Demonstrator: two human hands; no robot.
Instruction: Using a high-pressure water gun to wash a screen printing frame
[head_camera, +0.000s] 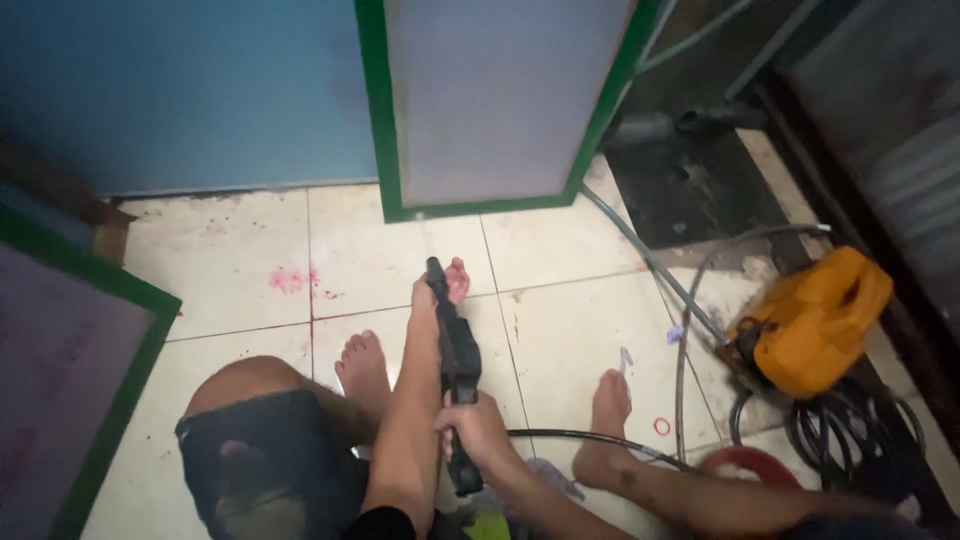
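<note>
Tool: black spray gun (458, 370), pistol form, of the kind fed by a pressure washer; held over the tiled floor (560, 330) between the person's legs.
Long axis: runs almost straight up the frame, tilted slightly left at the far end.
Pointing direction: muzzle end aims away from the person, toward the green-framed grey panel (500, 100); handle end points back toward the body.
Left hand (443, 288): at the far tip of the spray gun, arm stretched out along its left side; fingers wrap the muzzle, grip closed on it.
Right hand (476, 430): clenched around the handle section near the lower end of the spray gun.
Hose: thin black hose (590, 437) leaves the handle area and runs right across the floor, passing the right foot (607, 415).
Left foot (362, 368): bare, flat on the tiles just left of the outstretched arm.
Machine: orange pressure washer unit (815, 320) stands to the right, well apart from the spray gun, with coiled black hoses (850, 430) beside it.
Floor condition: cream tiles with pink stains (290, 280) to the left of the muzzle.
Surroundings: blue wall (180, 90) at upper left; dark metal frame at upper right.
</note>
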